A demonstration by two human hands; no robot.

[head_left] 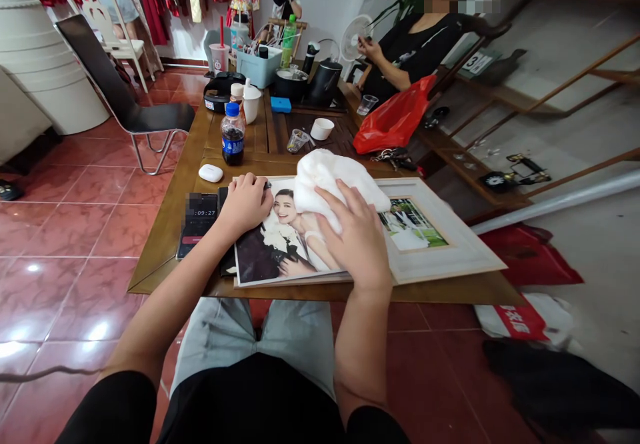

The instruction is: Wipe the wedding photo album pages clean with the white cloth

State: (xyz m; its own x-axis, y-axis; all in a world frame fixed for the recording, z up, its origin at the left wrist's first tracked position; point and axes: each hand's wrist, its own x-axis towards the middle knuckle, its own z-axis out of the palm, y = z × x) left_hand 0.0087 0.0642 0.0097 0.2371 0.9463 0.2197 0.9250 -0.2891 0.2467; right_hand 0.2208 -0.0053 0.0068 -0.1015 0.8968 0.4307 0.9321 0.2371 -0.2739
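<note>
Leftmost, just beside the left hand's wrist on its outer side, a dark phone [197,221] lies flat on the wooden table [165,244], its screen glossy. The left hand [245,204] rests knuckles-up on the top corner of the photo print [280,254], fingers curled under. Whether anything sits inside that curl I cannot tell. It acts as a weight pinning the sheet.

The print lies between and beneath both hands, a thin, shiny rectangle whose near edge reaches the table's edge.

The right hand [357,237] lies nearly flat, fingers spread, palm down on a white cloth [325,174]. It grips nothing and only presses. The cloth looks soft, fluffy and thickly bunched, bulging out beyond the fingertips.

As I judge it, the wiping goes best with light, even pressure and strokes away from the pinned corner, so the slick paper neither creases nor slides.

Right of the right hand, partly under the print, lies a white picture frame [450,247], broad, matt and square-cornered, with a small photograph in its opening.
</note>
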